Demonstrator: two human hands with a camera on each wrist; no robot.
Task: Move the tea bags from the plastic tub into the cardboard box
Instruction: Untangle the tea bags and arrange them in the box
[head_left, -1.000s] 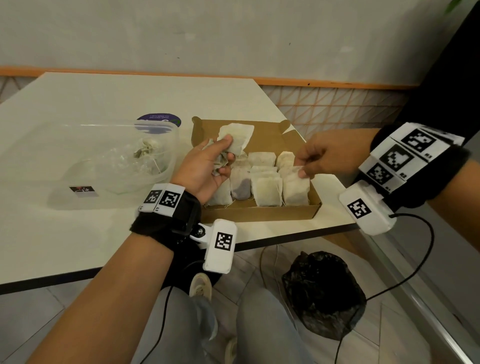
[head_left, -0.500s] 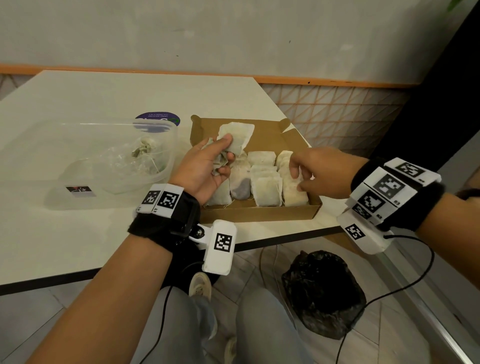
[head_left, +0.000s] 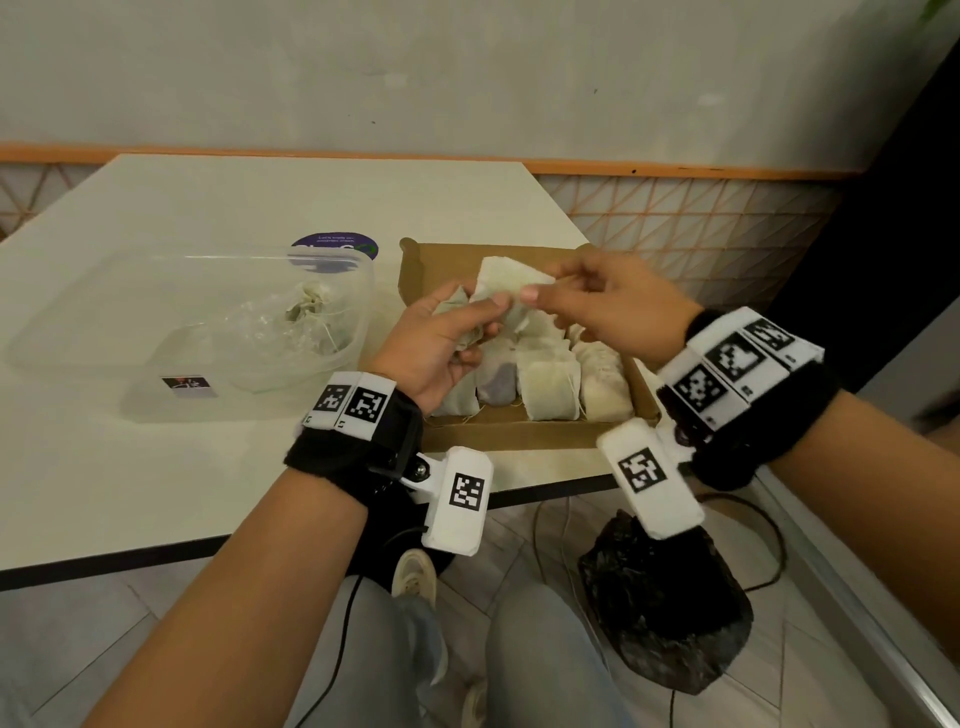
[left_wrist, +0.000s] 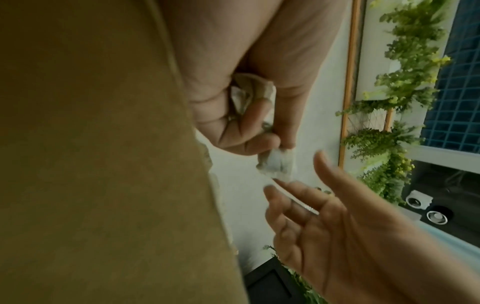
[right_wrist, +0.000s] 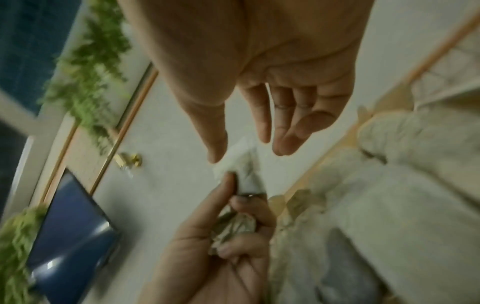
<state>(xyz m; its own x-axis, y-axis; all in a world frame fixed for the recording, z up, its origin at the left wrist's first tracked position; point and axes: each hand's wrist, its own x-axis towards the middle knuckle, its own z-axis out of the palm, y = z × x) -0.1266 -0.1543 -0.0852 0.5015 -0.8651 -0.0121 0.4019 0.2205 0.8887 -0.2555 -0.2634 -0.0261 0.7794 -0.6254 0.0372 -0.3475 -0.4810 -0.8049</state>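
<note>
My left hand (head_left: 439, 343) holds a small bunch of tea bags (head_left: 470, 325) over the cardboard box (head_left: 511, 428), which sits at the near right corner of the counter (head_left: 130, 467). Its grip is curled tight round the bunch. My right hand (head_left: 602, 306) reaches for the top tea bag (head_left: 506, 283), thumb touching it and fingers partly spread; I cannot tell if the grip has closed on it. I think the right hand should take just that one bag by its edge, pull it free slowly, then lay it flat beside the others. More tea bags wait in the plastic tub (head_left: 218, 332), left of the box.
</note>
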